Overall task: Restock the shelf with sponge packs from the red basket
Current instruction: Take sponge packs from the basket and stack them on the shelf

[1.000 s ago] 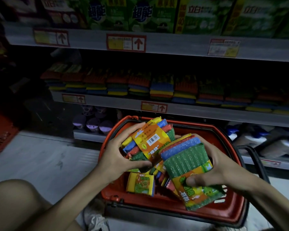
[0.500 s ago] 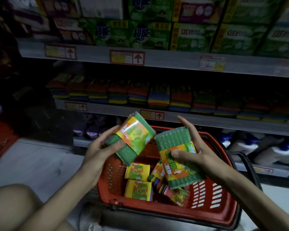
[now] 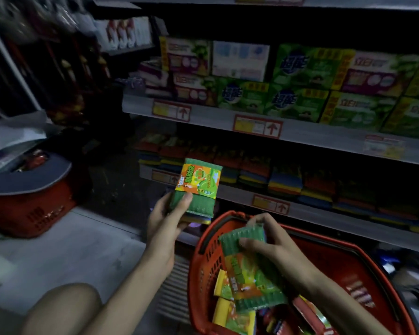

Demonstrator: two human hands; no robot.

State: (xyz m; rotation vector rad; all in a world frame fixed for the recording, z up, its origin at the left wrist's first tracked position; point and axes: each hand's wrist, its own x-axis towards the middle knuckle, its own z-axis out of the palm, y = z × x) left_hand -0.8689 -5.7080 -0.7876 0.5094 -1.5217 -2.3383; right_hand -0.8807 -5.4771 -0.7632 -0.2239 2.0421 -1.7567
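Sponge pack (image 3: 198, 183) upright in clamped fingers (image 3: 185, 201) of left hand (image 3: 163, 228); second pack (image 3: 249, 272) slanting down-right, clamped in right hand (image 3: 275, 247).

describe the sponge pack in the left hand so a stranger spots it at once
Find the red basket at bottom right; above and left of its rim, the left hand holds a sponge pack upright. Unlike the other pack in the right hand, low over the basket, it sits high before the shelf of stacked sponges.
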